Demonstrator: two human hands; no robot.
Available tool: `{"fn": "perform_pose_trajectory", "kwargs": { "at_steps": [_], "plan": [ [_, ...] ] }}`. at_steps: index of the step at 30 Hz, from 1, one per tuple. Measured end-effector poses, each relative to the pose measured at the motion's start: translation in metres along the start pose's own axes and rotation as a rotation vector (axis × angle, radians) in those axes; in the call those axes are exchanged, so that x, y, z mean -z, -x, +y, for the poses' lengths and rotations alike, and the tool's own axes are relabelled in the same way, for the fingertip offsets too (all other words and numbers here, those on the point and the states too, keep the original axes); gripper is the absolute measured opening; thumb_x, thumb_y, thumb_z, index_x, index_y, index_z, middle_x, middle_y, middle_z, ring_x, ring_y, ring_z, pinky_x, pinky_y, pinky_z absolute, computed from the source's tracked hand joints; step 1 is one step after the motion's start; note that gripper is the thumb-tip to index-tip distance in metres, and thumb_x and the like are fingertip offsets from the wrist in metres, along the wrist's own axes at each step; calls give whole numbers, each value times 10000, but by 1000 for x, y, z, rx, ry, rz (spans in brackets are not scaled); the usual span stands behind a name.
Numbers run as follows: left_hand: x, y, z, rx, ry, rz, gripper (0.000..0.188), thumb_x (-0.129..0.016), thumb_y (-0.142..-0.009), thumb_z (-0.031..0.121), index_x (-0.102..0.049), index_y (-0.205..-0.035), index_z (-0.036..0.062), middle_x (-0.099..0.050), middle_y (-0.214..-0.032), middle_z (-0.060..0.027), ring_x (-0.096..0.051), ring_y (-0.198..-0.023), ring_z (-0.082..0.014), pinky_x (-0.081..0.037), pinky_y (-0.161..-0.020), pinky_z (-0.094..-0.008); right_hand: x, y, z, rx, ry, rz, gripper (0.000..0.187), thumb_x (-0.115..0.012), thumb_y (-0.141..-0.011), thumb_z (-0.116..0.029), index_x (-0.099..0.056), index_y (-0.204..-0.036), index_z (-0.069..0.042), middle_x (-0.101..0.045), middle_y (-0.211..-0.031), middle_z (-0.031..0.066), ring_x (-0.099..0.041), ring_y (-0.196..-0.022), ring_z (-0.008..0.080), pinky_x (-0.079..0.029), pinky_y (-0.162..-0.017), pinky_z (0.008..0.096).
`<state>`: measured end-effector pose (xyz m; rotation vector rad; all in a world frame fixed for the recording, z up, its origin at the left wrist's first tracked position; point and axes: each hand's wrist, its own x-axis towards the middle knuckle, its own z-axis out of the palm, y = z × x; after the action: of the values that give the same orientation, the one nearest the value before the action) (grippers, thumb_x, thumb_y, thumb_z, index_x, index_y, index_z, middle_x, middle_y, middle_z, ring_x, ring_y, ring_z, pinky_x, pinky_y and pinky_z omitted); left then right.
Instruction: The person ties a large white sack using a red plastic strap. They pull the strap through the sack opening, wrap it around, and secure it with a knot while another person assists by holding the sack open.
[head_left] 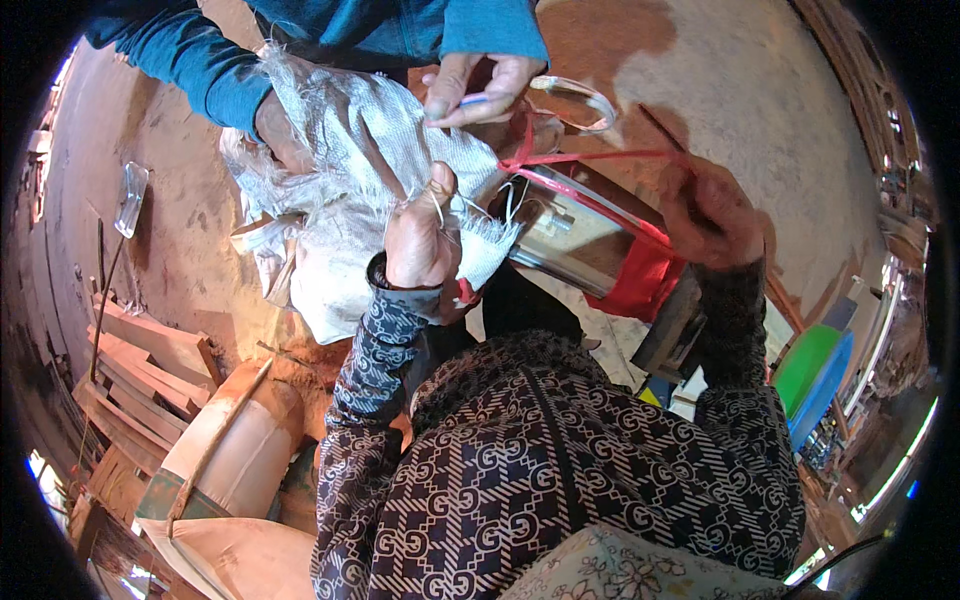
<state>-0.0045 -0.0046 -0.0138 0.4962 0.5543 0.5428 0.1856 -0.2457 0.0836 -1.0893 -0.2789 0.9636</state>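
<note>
A white woven sack [350,200] with frayed edges lies bunched between me and a person in a blue sleeve. My left hand [418,240] is closed on its near edge, thumb up, with white strands [440,212] by the fingers. My right hand [715,215] is raised to the right, fingers pinched on a taut red strap [610,157] that runs to the sack's right corner. A thin dark stick [660,127] juts out above those fingers. Below the strap sits a long box-like thing [560,235] with shiny sides and red wrapping [645,278].
The person's one hand [280,135] presses the sack; the other hand [480,90] pinches something small and bluish. A pale loop [590,108] hangs beside it. Wooden boards [150,350] and a curved pale wooden piece [235,430] lie left; green and blue discs [808,368] stand right.
</note>
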Motion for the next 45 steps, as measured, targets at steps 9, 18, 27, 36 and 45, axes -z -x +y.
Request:
{"fn": "perform_pose_trajectory", "kwargs": {
  "at_steps": [9,18,27,36,45],
  "plan": [
    [20,-25,25,42,-104,168,236,-573,-991,89,-572,-1181,-52,-627,-1126,-67,-595,-1009,-116,-448,-1014,-307,9,86,-99,470,130,159,222,-560,-969,-205,-619,-1075,-19,-579,-775,33,-502,-633,66,-403,-557,217],
    [-4,-13,15,177,-115,48,172,-609,-981,126,-632,-1094,-1,-644,-1040,-28,-598,-953,-126,-471,-905,-301,215,110,-136,354,1949,948,440,-656,-952,-253,-580,-1352,-84,-614,-1325,131,-629,-1135,184,-489,-906,260],
    [41,-47,27,116,-63,8,103,-589,-984,72,-614,-1050,-4,-624,-946,-15,-578,-881,-96,-470,-811,-250,-62,-65,32,705,1252,-14,446,-675,-900,-134,-569,-1326,-59,-511,-1414,159,-618,-1134,256,-530,-911,324],
    [24,-46,42,144,-266,-37,108,-580,-997,141,-624,-1003,42,-630,-879,-2,-560,-759,-89,-452,-692,-246,-32,-139,93,300,978,-281,181,-647,-921,-162,-711,-1036,-38,-691,-926,74,-653,-861,167,-504,-781,319],
    [39,-55,41,-144,-968,-183,227,-557,-1019,232,-649,-925,47,-609,-757,-40,-568,-698,-146,-438,-635,-335,-15,-63,-24,245,171,-296,299,-564,-986,-312,-530,-831,-59,-371,-630,-52,-324,-563,71,-237,-523,261]
  ]
}}
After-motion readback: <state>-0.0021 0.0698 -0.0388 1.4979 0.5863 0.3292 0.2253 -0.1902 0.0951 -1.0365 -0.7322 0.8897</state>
